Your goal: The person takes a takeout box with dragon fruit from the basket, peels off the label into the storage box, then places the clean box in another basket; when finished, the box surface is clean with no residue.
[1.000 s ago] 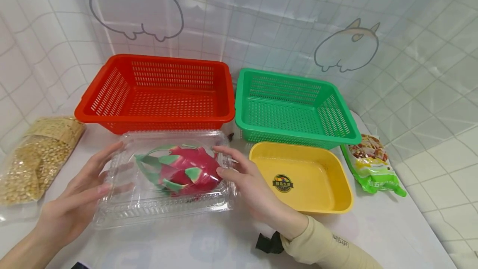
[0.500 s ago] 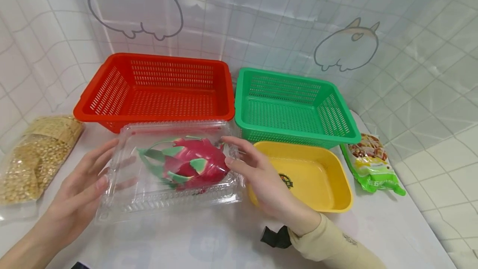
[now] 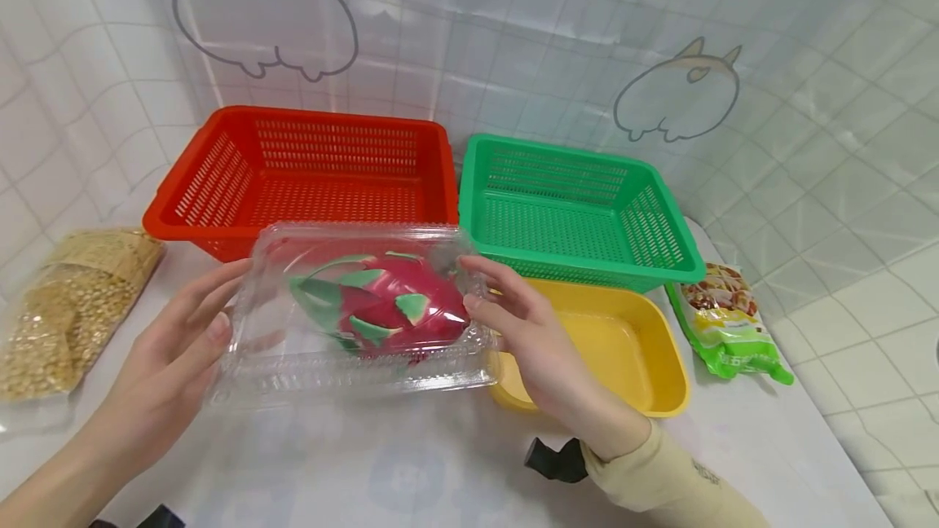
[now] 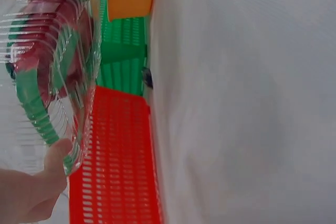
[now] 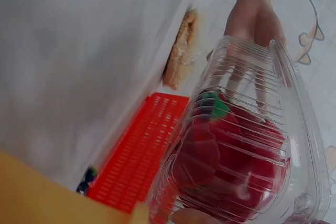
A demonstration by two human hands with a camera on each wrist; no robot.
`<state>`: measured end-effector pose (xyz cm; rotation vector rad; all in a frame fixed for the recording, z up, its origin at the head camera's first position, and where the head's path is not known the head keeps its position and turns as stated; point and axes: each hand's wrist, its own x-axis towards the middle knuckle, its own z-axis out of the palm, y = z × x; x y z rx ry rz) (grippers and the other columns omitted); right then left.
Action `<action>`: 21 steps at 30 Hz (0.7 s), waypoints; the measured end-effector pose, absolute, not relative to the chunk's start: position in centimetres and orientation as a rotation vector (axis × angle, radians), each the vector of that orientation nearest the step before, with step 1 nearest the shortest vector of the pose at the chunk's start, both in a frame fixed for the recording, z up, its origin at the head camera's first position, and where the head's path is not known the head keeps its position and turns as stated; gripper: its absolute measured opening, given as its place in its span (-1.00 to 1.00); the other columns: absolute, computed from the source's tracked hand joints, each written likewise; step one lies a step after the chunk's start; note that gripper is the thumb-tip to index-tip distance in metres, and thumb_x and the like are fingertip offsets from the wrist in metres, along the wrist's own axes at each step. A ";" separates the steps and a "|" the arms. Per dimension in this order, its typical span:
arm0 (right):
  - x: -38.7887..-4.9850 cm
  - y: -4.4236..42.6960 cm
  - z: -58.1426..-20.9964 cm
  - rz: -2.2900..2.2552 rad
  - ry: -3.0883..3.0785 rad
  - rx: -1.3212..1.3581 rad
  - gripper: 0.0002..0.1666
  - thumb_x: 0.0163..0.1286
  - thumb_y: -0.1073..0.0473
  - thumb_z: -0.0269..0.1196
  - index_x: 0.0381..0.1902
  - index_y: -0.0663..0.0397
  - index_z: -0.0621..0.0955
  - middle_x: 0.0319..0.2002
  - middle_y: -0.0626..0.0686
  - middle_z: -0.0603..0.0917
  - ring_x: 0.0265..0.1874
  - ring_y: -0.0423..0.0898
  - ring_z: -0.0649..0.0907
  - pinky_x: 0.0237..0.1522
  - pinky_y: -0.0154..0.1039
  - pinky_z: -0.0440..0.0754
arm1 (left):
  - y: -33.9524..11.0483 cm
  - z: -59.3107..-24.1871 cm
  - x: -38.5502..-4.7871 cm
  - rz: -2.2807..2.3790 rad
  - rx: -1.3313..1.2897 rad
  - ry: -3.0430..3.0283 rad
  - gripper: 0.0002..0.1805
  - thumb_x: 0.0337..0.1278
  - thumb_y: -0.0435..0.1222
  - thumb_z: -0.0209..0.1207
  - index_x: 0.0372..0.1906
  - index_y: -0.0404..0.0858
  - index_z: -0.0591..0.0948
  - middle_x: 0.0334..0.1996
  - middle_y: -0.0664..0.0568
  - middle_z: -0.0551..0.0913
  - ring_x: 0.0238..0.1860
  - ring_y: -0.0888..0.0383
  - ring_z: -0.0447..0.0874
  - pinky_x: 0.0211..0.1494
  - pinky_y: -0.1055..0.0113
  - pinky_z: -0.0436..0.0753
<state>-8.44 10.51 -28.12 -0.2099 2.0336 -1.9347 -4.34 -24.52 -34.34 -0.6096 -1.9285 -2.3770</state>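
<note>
A clear plastic clamshell box (image 3: 352,380) hangs in the air in front of the red basket, held between both hands. Inside it lies a pink dragon fruit (image 3: 421,288) with green-tipped scales, seen through the lid. The left hand (image 3: 172,361) grips the box's left end, thumb on the near side and some fingers behind the plastic. At the opposite end the right hand (image 3: 539,341) pinches the box. In the left wrist view the left thumb (image 4: 56,156) presses on the box's corner. The right wrist view shows the dragon fruit (image 5: 226,166) close up, with the right fingers mostly cut off.
Behind the box stand a red basket (image 3: 157,222) and a green basket (image 3: 587,266). A yellow tub (image 3: 609,341) sits partly behind the right hand. To the left lies a bag of corn kernels (image 3: 44,341); to the right, a green food packet (image 3: 734,332).
Both hands have carried the box with the dragon fruit to the right and higher in the head view, so it overlaps the red basket's front more. Baskets, tub and bags stay put.
</note>
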 end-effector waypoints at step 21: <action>-9.0 12.8 -26.0 -2.038 2.150 -0.215 -0.55 0.53 0.09 0.15 0.33 -0.17 0.52 0.30 -0.03 0.52 0.24 -0.03 0.51 0.03 -0.08 0.55 | -19.8 -30.5 -5.0 -2.352 -0.296 -1.955 -0.49 0.57 -0.31 -0.14 0.52 -0.11 0.27 0.51 0.06 0.16 0.45 0.14 0.09 0.11 0.40 0.65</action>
